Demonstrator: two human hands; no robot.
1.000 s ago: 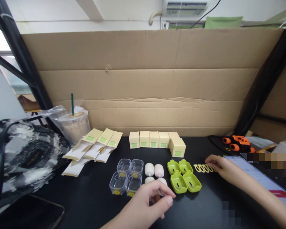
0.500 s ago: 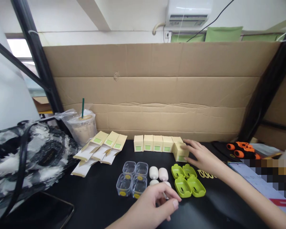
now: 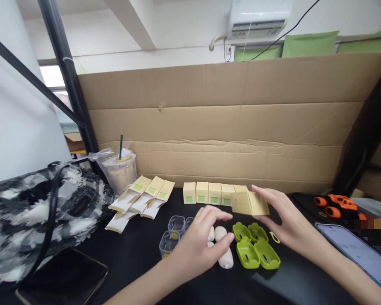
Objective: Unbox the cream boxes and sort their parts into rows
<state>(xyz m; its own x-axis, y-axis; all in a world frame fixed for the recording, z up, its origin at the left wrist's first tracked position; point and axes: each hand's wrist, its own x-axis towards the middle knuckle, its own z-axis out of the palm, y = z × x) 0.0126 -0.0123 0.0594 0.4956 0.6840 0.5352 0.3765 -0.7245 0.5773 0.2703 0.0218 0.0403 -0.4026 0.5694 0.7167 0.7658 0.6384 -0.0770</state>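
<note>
A small cream cardboard box (image 3: 241, 203) is at the right end of a row of similar boxes (image 3: 208, 192). It is turned so that no green label shows. My right hand (image 3: 281, 214) grips its right side between the thumb and fingers. Closer to me, my left hand (image 3: 201, 239) hovers with thumb and fingers apart, holding nothing. Under and beside it are white and pale pink rounded pieces (image 3: 226, 258) and clear plastic cups (image 3: 169, 242), partly hidden by that hand. Bright green moulded holders (image 3: 248, 255) lie below my right hand, near a pale yellow ring (image 3: 274, 237).
Flattened cream packets (image 3: 136, 197) overlap at the left, by a bagged drink cup (image 3: 123, 171). A furry black-and-white bag (image 3: 28, 212) and a dark phone (image 3: 63, 277) are at far left. An orange toy (image 3: 339, 203) and a lit phone (image 3: 355, 250) are at right. Cardboard (image 3: 216, 123) stands behind.
My right hand has turned the end box, so its label no longer shows. My left hand has risen toward the boxes and opened wider, covering more of the clear cups. The view has shifted slightly.
</note>
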